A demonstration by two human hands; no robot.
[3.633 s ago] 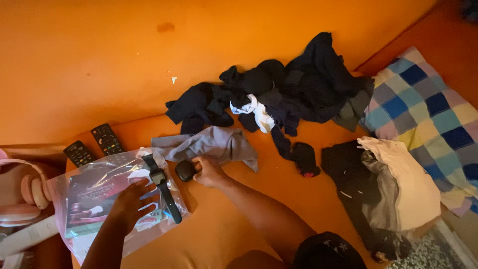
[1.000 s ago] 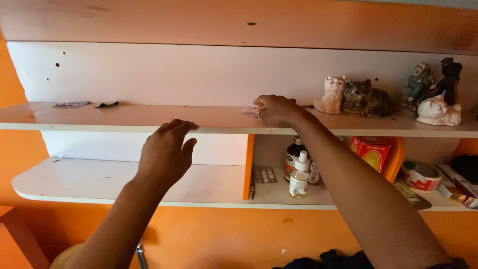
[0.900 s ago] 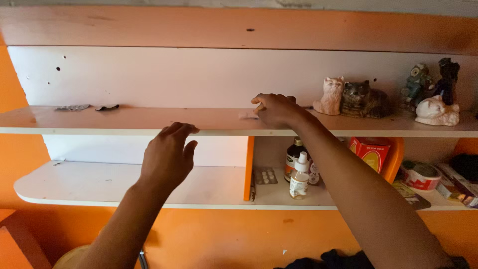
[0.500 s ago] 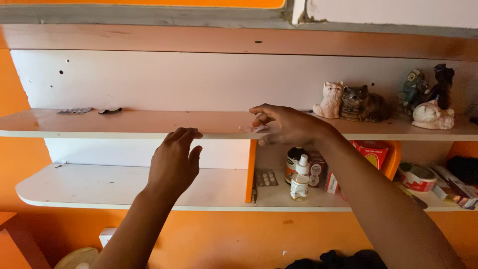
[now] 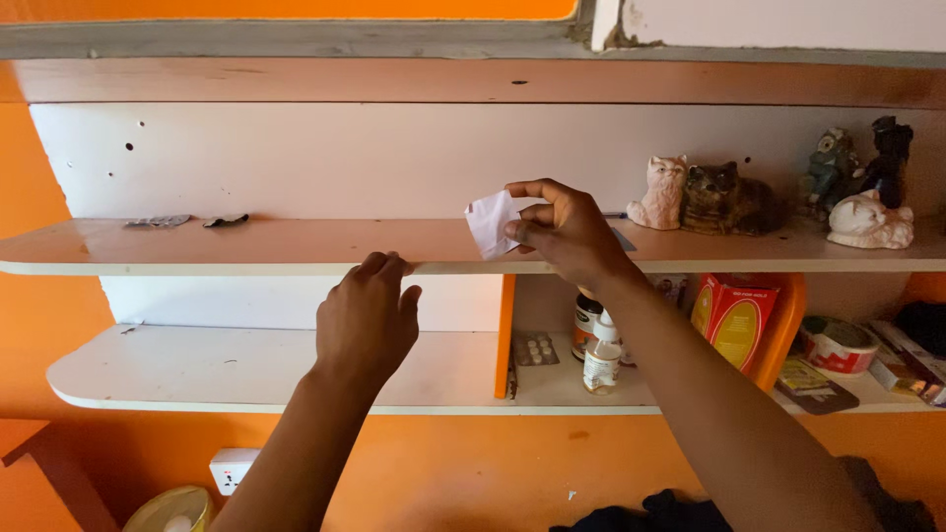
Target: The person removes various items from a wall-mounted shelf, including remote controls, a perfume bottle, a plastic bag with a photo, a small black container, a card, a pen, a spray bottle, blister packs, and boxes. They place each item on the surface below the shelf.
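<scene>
My right hand (image 5: 560, 232) pinches a small crumpled white paper (image 5: 491, 223) just above the front edge of the upper wall shelf (image 5: 246, 246). My left hand (image 5: 367, 317) is raised below that shelf, fingers loosely curled near its front edge, holding nothing. Both forearms reach up from the bottom of the view.
Cat figurines (image 5: 662, 192) and other small statues (image 5: 869, 219) stand on the upper shelf at right. Flat foil strips (image 5: 158, 222) lie at its left. The lower shelf (image 5: 197, 369) holds bottles (image 5: 601, 355), a pill strip (image 5: 537, 348), a red box (image 5: 734, 315), a tape roll (image 5: 836, 345). An orange divider (image 5: 505, 335) joins the shelves.
My right hand has lifted the white paper off the upper shelf and drawn it forward. My left hand has sunk a little below the shelf edge. The view has tilted slightly upward.
</scene>
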